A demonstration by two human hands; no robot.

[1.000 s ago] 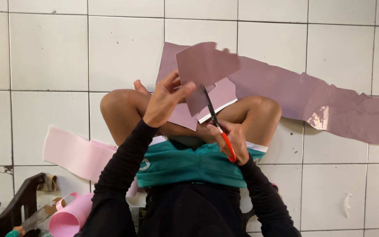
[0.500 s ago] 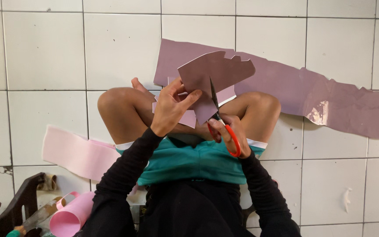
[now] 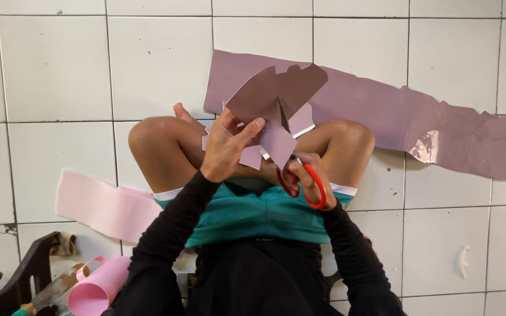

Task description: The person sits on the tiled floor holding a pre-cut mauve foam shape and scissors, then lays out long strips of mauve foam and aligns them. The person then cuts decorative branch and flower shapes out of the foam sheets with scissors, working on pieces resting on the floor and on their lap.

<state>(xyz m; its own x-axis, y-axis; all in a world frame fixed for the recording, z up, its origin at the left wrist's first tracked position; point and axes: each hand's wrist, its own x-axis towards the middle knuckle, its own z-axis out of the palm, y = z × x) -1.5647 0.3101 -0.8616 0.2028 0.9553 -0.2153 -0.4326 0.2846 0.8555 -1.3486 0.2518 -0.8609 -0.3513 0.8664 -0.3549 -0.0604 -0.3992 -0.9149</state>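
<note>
Mauve paper cutout (image 3: 273, 93), jagged-edged, partly scissored

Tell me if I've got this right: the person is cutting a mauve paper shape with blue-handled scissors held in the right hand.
Not quite. The head view shows the scissors have red handles, not blue. The rest holds: the right hand works them through the mauve paper shape.

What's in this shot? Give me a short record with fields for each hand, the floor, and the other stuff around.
left hand: holds mauve paper cutout
right hand: grip on red-handled scissors, blades in the cutout
floor: white tiles
behind knees: long mauve sheet
left side: pale pink strip, pink paper roll
</note>
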